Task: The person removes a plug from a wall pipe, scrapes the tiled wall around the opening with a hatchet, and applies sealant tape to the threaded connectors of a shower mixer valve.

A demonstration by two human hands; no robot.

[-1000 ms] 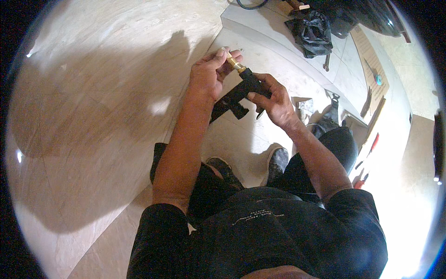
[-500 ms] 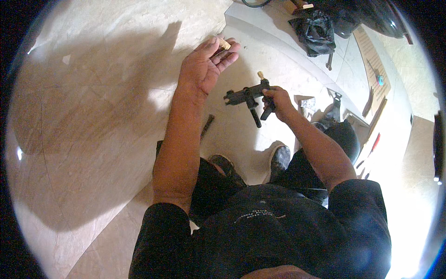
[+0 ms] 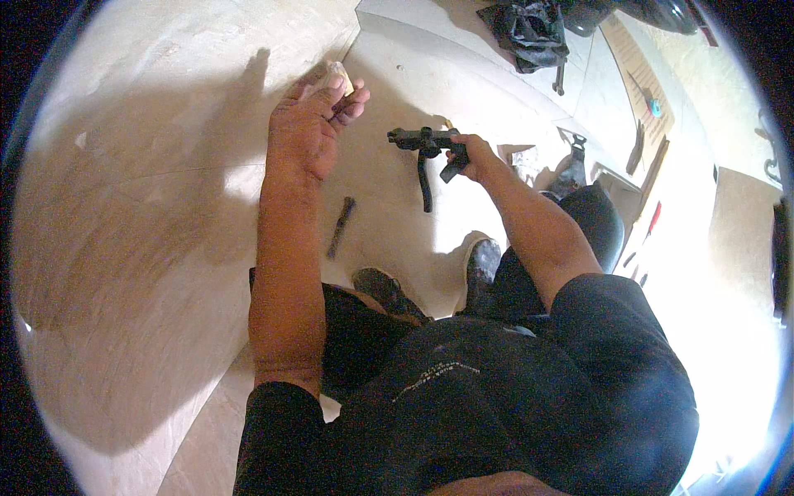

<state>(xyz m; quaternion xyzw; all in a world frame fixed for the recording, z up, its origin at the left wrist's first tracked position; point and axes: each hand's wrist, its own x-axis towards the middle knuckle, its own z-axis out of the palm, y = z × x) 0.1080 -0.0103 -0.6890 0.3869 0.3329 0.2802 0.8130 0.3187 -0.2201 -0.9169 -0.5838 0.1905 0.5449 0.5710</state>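
Observation:
My left hand (image 3: 310, 124) is raised at the upper left, its fingers closed on a small pale-yellow piece (image 3: 343, 81). The piece is partly hidden by the thumb, so its exact kind cannot be told. In front of my knees, my right hand (image 3: 473, 157) grips a black pistol-shaped tool (image 3: 426, 139) by its handle. The tool points left, with a dark bar hanging below it and a bit of brass-coloured metal showing on its top near my hand. The tool and the yellow piece are apart.
A dark metal bar (image 3: 341, 227) lies on the floor by my left forearm. A black plastic bag (image 3: 525, 33) and a wrench (image 3: 560, 78) lie at the far right. Wooden strips (image 3: 649, 157) and a red-handled tool (image 3: 655, 219) are on the right. A light wall (image 3: 149, 207) rises on the left.
Both hands have shifted left in view, and the black tool has tilted more level. The yellow piece has turned in my left fingers. More of the floor bar shows.

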